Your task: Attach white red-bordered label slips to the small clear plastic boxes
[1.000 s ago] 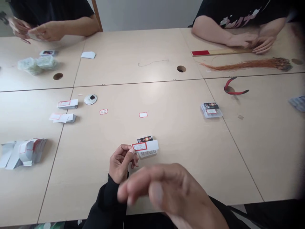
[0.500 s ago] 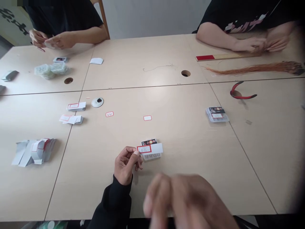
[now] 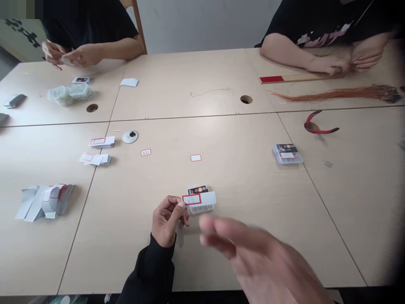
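Note:
My left hand (image 3: 167, 219) pinches the left end of a white paper label (image 3: 209, 197) with a red-framed printed panel, between thumb and index finger. Just behind and under the label lies a small clear plastic box (image 3: 202, 209) with a black printed card at its top; the label hides its middle, and small curved items show in its lower part. My right hand (image 3: 259, 253) is raised close to the camera at the lower right, blurred, its fingers stretched toward the box with no object visible in them.
Two blank-looking red-edged stickers, one handwritten (image 3: 146, 152), one plain (image 3: 195, 157), lie ahead. Stacked boxes (image 3: 287, 155) and red-handled pliers (image 3: 319, 129) are right; label stacks (image 3: 101, 142), a white disc (image 3: 130, 136) and grey-white strips (image 3: 33, 204) left. Two people work opposite.
My right hand has turned and its fingers, pointing down before, now stretch forward and left toward the box. My left hand and the label have hardly moved.

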`<state>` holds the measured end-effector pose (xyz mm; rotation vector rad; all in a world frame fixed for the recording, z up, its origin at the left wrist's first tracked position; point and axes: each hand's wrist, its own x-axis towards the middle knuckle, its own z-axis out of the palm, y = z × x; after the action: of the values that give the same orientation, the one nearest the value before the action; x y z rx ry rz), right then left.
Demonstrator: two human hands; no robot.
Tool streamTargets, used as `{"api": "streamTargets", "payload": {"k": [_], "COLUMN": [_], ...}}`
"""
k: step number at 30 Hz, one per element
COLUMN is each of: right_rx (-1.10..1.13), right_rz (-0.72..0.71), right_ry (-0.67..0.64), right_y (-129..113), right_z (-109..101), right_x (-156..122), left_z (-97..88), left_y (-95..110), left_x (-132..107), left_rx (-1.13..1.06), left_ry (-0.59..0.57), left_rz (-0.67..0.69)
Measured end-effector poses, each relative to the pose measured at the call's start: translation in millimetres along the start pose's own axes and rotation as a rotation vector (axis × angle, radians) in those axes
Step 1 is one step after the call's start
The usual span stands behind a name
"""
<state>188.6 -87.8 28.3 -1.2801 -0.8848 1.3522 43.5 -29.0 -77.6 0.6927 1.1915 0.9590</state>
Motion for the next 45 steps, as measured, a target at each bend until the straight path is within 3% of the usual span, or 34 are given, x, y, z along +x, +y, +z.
{"api": "streamTargets", "payload": {"k": [4,8,14,20,22,24,27,34,38,42,43,45], "right_rx": [0.436,0.509,0.269,-0.167,-0.145,-0.027,0.093,0.033,-0.153,-0.771,-0.865,-0.911], "right_rz": [0.166,0.215,0.15,-0.091,-0.031,0.128,0.276,0.28,0.118,-0.394,-0.486,-0.526], "right_ry": [-0.023,-0.041,-0.013,0.361,0.316,0.19,0.074,0.043,0.13,0.489,0.498,0.367], "right_y": [20,29,34,54,58,58,54,56,66,66,64,59], "right_z": [5,6,1,-9,-10,-10,-10,-16,-14,-12,-11,-10], "right_x": [23,31,29,31,36,40,43,46,45,40,39,38], "left_z": [-0.5,-1.3,-0.8,4.0,6.2,7.6,7.9,8.2,11.8,16.1,17.0,18.5], "left_y": [1,0,1,6,7,8,8,14,16,15,14,14], "left_x": [0,1,-2,-7,-9,-10,-11,-7,-6,-6,-6,-6], "left_rx": [-0.006,-0.008,-0.013,-0.045,-0.049,-0.042,-0.001,-0.003,-0.012,-0.026,-0.031,-0.038], "left_ry": [-0.017,-0.03,-0.038,-0.049,-0.062,-0.086,-0.181,-0.227,-0.249,-0.188,-0.176,-0.168], "left_rz": [-0.001,0.0,0.017,0.012,0.006,0.001,-0.016,-0.038,-0.091,-0.085,-0.076,-0.06]}}
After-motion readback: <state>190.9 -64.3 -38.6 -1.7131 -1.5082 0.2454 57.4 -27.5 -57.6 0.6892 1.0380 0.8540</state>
